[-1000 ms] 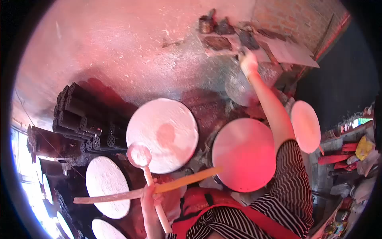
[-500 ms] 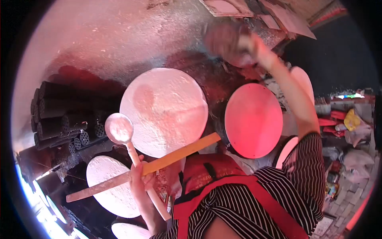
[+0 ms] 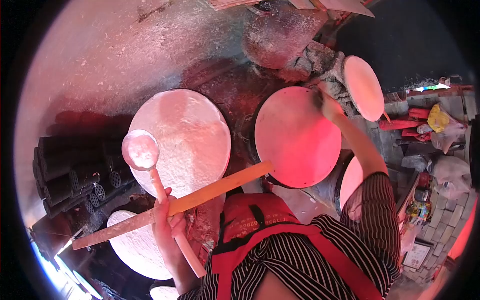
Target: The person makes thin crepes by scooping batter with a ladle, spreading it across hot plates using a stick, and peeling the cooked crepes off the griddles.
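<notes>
My left hand (image 3: 169, 220) is closed round the pale handle of a ladle (image 3: 141, 150) and a long flat wooden stick (image 3: 220, 190), which cross each other. The ladle's round bowl hangs over the edge of a large white-coated disc (image 3: 187, 145). The stick's right end reaches the near edge of a smooth pink-lit round plate (image 3: 295, 145). At that plate's far right edge, my right hand (image 3: 331, 107) is closed on a small dark thing (image 3: 317, 100), blurred and partly hidden by the fingers.
Black cylindrical briquettes (image 3: 75, 172) are stacked at the left. Another white disc (image 3: 137, 245) lies below them, and a pale disc (image 3: 363, 87) leans at the upper right. Plastic bags (image 3: 450, 172) sit at the far right. A rough rounded mound (image 3: 280, 40) stands behind the plate.
My right hand has come down from the back shelf to the pink plate with the dark thing. My left hand still holds the ladle and stick. The view has tilted down.
</notes>
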The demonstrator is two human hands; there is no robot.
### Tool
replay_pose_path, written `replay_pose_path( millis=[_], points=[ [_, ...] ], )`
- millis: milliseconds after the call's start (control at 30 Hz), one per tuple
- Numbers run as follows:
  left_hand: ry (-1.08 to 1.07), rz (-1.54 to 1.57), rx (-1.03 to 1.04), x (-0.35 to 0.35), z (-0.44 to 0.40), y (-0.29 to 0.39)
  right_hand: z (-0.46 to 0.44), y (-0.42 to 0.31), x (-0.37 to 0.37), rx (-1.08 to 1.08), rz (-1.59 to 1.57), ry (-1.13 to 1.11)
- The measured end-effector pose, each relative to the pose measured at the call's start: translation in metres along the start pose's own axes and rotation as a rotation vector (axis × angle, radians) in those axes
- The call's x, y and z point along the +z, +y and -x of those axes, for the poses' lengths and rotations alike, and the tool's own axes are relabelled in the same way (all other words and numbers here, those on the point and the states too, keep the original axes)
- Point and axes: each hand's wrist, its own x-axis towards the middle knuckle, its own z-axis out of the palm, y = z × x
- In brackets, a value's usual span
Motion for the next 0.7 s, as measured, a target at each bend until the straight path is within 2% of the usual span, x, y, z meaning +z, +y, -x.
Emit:
replay_pose_path(
  millis=[33, 67, 100, 167, 233, 333, 367, 433, 500, 567, 600, 633, 700],
  points=[
    [0.004, -0.006, -0.001, 0.002, -0.001, -0.001, 0.027, 0.044, 0.003, 0.097, -0.002, -0.127],
    [-0.006, 0.002, -0.009, 0.002, -0.003, -0.002, 0.055, 0.125, 0.061, 0.292, -0.054, -0.018],
    [-0.009, 0.009, -0.02, 0.004, -0.006, -0.003, 0.097, 0.142, 0.062, 0.534, -0.203, -0.176],
    [-0.025, 0.022, -0.064, 0.005, -0.01, -0.002, 0.187, 0.089, 0.046, 1.051, -0.843, -0.592],
    [-0.084, 0.075, -0.082, 0.004, -0.015, -0.003, 0.231, 0.002, 0.035, 1.328, -1.364, -0.82],
    [-0.069, 0.07, -0.089, 0.007, -0.02, -0.001, 0.221, -0.112, 0.037, 1.621, -2.063, -0.976],
    [-0.055, 0.063, -0.085, 0.009, -0.019, -0.001, 0.211, -0.124, 0.045, 1.822, -2.274, -1.124],
    [-0.026, 0.054, -0.068, 0.015, -0.016, 0.0, 0.177, -0.173, 0.039, 1.777, -2.562, -1.1],
    [-0.055, 0.067, -0.053, 0.011, -0.015, 0.0, 0.127, -0.217, 0.034, 1.57, -2.904, -1.093],
    [-0.037, 0.067, -0.044, 0.009, -0.013, 0.001, 0.065, -0.233, 0.036, 1.245, -3.345, -1.114],
    [-0.005, 0.062, -0.041, 0.012, -0.011, 0.002, 0.03, -0.236, 0.047, 0.867, -3.457, -0.941],
    [0.024, 0.062, -0.035, 0.013, -0.009, 0.003, -0.002, -0.247, 0.06, 0.445, -3.196, -0.271],
    [0.081, -0.054, 0.006, 0.01, -0.008, 0.005, -0.042, -0.255, 0.05, 0.441, -2.575, -0.001]
  ],
)
